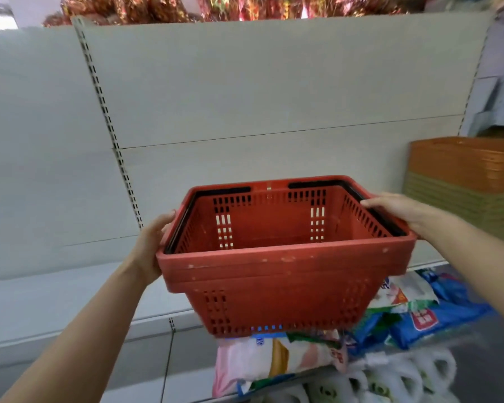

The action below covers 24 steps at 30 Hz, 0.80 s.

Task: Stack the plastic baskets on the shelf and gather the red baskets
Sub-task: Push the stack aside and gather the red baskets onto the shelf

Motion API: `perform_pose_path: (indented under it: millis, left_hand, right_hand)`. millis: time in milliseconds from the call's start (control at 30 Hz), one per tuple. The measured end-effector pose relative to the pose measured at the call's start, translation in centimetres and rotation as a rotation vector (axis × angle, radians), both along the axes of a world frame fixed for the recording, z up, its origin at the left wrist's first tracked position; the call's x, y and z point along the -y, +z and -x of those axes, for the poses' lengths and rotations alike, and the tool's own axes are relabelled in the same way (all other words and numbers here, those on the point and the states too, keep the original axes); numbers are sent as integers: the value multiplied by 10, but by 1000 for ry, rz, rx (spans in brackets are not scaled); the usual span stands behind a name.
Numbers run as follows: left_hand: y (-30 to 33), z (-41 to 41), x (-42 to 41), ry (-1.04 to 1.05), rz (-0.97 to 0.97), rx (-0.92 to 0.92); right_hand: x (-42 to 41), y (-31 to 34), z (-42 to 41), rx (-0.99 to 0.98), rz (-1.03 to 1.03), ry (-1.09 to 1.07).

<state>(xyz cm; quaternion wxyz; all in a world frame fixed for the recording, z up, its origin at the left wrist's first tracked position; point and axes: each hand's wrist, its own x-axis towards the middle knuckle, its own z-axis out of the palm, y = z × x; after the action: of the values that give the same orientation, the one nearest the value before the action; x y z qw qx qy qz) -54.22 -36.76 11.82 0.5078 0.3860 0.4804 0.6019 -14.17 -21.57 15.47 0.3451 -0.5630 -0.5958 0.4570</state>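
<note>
I hold up red shopping baskets (pixel 282 269), nested as a small stack with black handles folded down along the rim, in the air in front of the grey shelf unit (pixel 70 298). My left hand (pixel 152 245) grips the left rim and my right hand (pixel 402 210) grips the right rim. The top basket is empty. At the right, on the shelf, stands a stack of plastic baskets (pixel 466 181), orange ones on top of olive-green ones.
Packets in blue, white and pink (pixel 303 356) lie on the lower shelves under the baskets. White bagged goods (pixel 405 376) fill the bottom right. Shiny red-gold packs (pixel 186 7) line the top of the shelf unit. The grey back panel (pixel 245 82) rises behind.
</note>
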Motion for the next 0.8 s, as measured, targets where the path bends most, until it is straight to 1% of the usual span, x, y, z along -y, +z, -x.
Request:
perform_pose_path:
  millis: [33,67,100,133,167,200,233,267,300,333,367,433,467,500,533,567,600,633,733,767,800]
  left_hand:
    - [-3,-1,-6,0,-18,2]
    - [-6,-1,-11,12,-39,-2]
    - [-8,0,-16,17,-59,-4]
    - [-8,1,-20,31,-67,3]
    - [-7,3,-26,65,-54,17]
    - [-7,6,-30,104,-17,36]
    - [-7,7,-35,147,23,51]
    - [-6,7,-40,170,44,63]
    - [-6,7,-45,183,43,72]
    - [-6,5,-50,203,33,80]
    - [-5,0,-55,230,29,85]
    - [-3,-12,-68,312,30,82]
    - [-3,-19,-77,372,3,65]
    - [-3,-28,-85,447,-47,10]
    - [-4,-38,-92,530,-105,-89]
    - [-4,-50,-98,616,-172,-230]
    - [-6,-63,-104,686,-256,-412]
    - [-9,-78,-109,713,-352,-628]
    - [-19,-133,-129,590,-585,-1358]
    - [-24,-154,-139,548,-633,-1543]
    - [-29,-167,-148,510,-644,-1659]
  right_hand:
    - [-5,5,0,40,-42,7]
    - [-4,12,0,119,-144,-16]
    - [2,18,3,228,-307,-17]
    - [16,23,10,329,-485,34]
    - [35,25,21,415,-630,152]
    - [56,20,35,524,-713,288]
    - [75,11,49,653,-770,377]
    - [84,-3,60,783,-850,402]
    - [85,-20,68,876,-972,383]
    - [76,-34,72,925,-1073,342]
    - [67,-39,74,939,-1104,298]
    - [42,-39,67,898,-1104,223]
    - [32,-38,62,890,-1103,207]
    - [23,-39,55,896,-1100,196]
    - [15,-39,47,906,-1093,182]
    - [5,-40,39,914,-1078,172]
    - [-5,-40,30,921,-1056,164]
    - [-15,-40,21,924,-1041,156]
    - [-46,-40,-7,907,-1042,123]
    - [-57,-40,-19,897,-1048,112]
    - [-66,-42,-26,889,-1059,107]
